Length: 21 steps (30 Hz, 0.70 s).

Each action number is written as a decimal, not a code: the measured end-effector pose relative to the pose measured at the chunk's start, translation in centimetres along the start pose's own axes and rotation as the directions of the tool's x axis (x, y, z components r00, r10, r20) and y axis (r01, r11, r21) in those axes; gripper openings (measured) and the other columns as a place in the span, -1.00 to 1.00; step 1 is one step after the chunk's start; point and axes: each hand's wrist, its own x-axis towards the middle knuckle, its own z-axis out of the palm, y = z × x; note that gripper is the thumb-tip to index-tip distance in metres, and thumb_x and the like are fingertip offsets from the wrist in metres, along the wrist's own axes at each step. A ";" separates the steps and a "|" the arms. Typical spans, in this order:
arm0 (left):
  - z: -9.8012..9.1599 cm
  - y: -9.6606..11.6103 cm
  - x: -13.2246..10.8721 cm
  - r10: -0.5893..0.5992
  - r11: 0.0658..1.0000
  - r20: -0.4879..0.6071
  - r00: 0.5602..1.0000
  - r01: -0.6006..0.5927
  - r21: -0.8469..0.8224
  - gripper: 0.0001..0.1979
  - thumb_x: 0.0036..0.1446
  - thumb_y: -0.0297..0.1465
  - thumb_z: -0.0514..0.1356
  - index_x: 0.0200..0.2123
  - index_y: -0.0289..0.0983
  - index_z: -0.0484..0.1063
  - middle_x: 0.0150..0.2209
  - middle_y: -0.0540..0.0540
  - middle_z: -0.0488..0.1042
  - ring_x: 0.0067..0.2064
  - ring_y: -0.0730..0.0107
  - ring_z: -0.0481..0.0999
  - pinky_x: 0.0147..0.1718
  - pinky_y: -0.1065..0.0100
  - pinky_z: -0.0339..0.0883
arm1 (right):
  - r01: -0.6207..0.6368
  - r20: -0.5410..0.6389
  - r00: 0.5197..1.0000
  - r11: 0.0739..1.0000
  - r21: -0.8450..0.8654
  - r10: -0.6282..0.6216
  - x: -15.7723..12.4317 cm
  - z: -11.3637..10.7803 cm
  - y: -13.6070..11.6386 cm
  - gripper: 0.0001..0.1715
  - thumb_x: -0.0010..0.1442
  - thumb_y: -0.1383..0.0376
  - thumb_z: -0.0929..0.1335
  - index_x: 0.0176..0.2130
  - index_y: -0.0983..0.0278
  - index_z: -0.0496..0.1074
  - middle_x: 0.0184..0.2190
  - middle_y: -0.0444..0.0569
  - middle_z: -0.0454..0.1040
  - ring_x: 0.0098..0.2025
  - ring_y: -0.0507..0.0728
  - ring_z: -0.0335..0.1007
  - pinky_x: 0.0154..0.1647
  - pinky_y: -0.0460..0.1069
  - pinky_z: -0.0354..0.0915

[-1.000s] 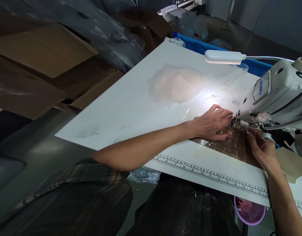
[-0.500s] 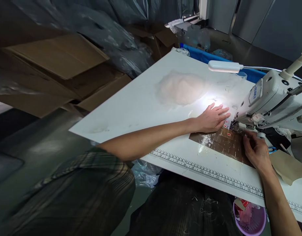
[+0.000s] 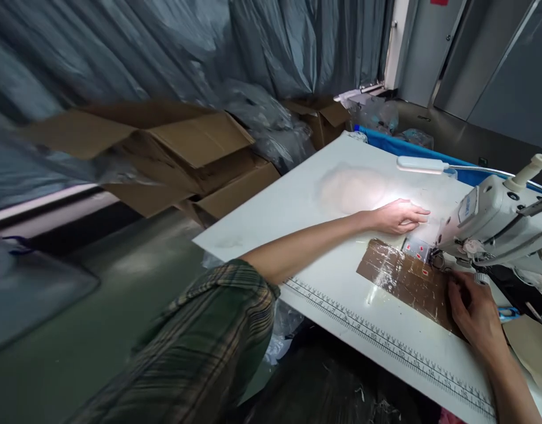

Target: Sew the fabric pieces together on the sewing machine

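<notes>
My left hand (image 3: 399,217) lies over the white table, left of the sewing machine's needle area, fingers stretched out and pointing right. A pale, hazy patch (image 3: 350,187) spreads beyond the wrist; I cannot tell if it is sheer cloth or part of the tabletop. At the right edge of the brown taped sheet (image 3: 403,285), my right hand (image 3: 476,309) is closed with bent fingers beside the presser foot (image 3: 437,259). Whatever its fingertips pinch is hidden. Between the hands is the metal plate (image 3: 415,248) with red marks. The white sewing machine (image 3: 492,218) stands at right.
A printed ruler (image 3: 377,344) runs along the front of the white table (image 3: 271,235). A white lamp (image 3: 421,165) hangs over the back. Open cardboard boxes (image 3: 209,138) stand left, a blue bin (image 3: 386,144) behind. Blue-handled scissors (image 3: 508,313) and tan paper (image 3: 531,353) lie right.
My view has swung up and left. The left hand has drawn back from the presser foot, its fingers closer together, uncovering more of the red-marked plate. The right hand stays near the needle area.
</notes>
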 end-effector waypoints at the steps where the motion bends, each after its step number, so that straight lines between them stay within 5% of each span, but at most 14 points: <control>1: -0.4 0.0 -1.1 -0.016 1.000 -0.054 0.998 0.016 0.006 -0.65 0.33 -0.37 0.01 0.08 -0.12 0.47 0.24 -0.08 0.37 0.20 0.25 0.41 0.20 0.13 0.19 | 0.001 0.001 1.000 1.000 -0.015 -0.001 -0.1 0.2 0.2 -0.46 0.31 0.01 0.18 -0.10 0.33 0.49 -0.23 0.15 0.47 -0.35 0.17 0.40 -0.26 0.11 0.34; 6: -3.4 -1.2 -7.3 -0.169 0.979 -0.201 0.965 0.189 0.080 -0.72 0.31 -0.32 0.11 0.01 -0.22 0.50 0.12 -0.17 0.48 0.12 0.21 0.47 0.13 0.13 0.25 | 0.038 0.004 0.999 0.999 -0.033 -0.038 -0.6 1.2 1.0 -0.46 0.30 0.00 0.16 -0.05 0.26 0.50 -0.17 0.15 0.47 -0.20 0.25 0.45 -0.11 0.18 0.36; 11: -5.8 -3.2 -11.7 -0.449 0.882 -0.311 0.838 0.471 -0.006 -0.69 0.28 -0.27 0.15 0.02 -0.27 0.49 0.06 -0.16 0.50 0.10 0.21 0.45 0.15 0.14 0.25 | 0.004 0.042 0.999 0.999 -0.049 -0.002 -0.7 1.5 1.2 -0.43 0.28 -0.02 0.14 -0.03 0.22 0.50 -0.20 0.14 0.43 -0.14 0.30 0.43 -0.06 0.23 0.37; 21: -5.0 -3.0 -11.5 -0.524 0.837 -0.279 0.805 0.547 0.007 -0.84 0.21 -0.28 0.24 -0.31 -0.21 0.60 -0.16 -0.04 0.53 -0.08 0.27 0.49 0.08 0.11 0.17 | -0.021 0.026 0.999 1.000 0.011 0.020 -0.2 1.9 1.8 -0.50 0.24 0.01 0.20 -0.06 0.20 0.52 -0.28 0.05 0.44 -0.30 0.19 0.44 -0.20 0.12 0.40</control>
